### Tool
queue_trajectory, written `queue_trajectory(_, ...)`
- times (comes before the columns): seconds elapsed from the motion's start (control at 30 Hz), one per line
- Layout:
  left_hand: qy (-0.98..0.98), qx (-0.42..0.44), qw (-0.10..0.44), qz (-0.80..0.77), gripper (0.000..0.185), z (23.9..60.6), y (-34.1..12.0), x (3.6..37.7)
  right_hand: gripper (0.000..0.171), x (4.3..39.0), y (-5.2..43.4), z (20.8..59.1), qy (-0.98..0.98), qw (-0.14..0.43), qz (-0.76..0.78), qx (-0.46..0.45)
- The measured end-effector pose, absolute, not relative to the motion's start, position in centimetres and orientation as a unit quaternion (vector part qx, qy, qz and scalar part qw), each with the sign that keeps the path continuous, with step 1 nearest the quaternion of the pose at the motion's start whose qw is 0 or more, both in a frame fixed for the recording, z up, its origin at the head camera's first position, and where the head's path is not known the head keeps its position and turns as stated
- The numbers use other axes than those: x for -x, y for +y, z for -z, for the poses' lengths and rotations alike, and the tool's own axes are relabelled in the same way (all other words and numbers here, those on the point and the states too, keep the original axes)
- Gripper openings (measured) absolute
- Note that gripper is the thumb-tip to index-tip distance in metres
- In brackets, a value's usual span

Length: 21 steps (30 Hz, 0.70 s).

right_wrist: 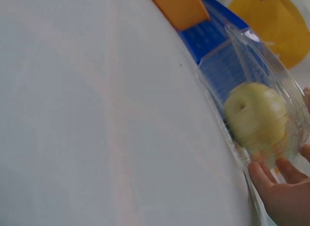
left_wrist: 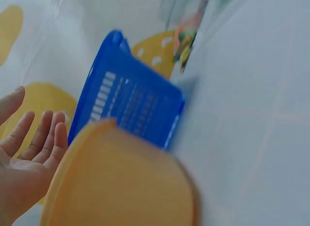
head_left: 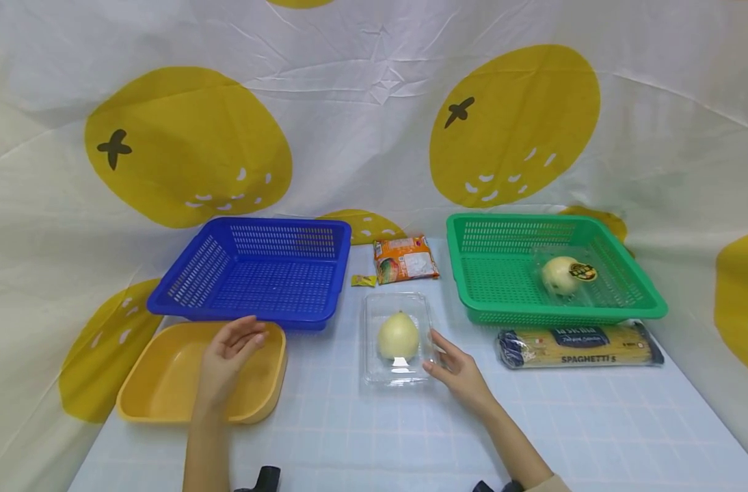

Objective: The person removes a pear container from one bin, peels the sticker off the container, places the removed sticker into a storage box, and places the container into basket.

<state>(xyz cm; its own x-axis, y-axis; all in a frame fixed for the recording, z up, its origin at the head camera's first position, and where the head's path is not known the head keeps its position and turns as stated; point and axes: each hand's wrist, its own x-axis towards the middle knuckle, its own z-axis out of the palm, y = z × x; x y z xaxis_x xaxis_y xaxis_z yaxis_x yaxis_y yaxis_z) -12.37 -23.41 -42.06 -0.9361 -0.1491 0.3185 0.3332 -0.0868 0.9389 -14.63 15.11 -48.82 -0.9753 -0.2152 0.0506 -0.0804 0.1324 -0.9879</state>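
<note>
Clear plastic box (head_left: 398,338) w/ a pale yellow-green fruit (head_left: 398,335) inside sits centre of the head view, low-middle, on the white gridded table (head_left: 595,430).

Going left to right: yellow tub (head_left: 158,379) at lower left, partly under the front edge of the blue basket (head_left: 257,273), which sits just behind it. Left hand (head_left: 226,355) hovers over the tub's right part, fingers straight & relaxed, holding nothing; fingertips near the basket's front rim. Left wrist view shows the same palm (left_wrist: 26,163) open at the left edge, tub (left_wrist: 121,182) bottom centre, basket (left_wrist: 131,109) above it.

Centre, behind the box: small yellow sachet (head_left: 364,280) & an orange snack pack (head_left: 406,260), between the two baskets.

Right hand (head_left: 457,369) is just right of the box, fingers extended, tips touching its right wall; not curled round it. Right wrist view: fingertips (right_wrist: 264,175) against the box (right_wrist: 271,90) at lower right, fruit (right_wrist: 256,117) seen through the plastic.

Further right: green basket (head_left: 491,273) holding a round pale fruit w/ a sticker (head_left: 565,275) in clear wrap. Spaghetti pack (head_left: 580,345) lies in front of it, lengthwise, right of the hand.
</note>
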Motion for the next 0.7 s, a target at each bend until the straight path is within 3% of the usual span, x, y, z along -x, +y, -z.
queue_trajectory(0.4,-0.666,0.147,0.083,0.727,0.037,43.9,-16.8,13.0,0.068,14.5,15.2,48.9,0.756,0.045,0.645,0.101)
queue_trajectory(0.7,-0.699,0.111,0.051,0.705,0.039,46.3,-13.1,14.5,0.068,14.6,15.1,49.0,0.754,0.047,0.648,0.098)
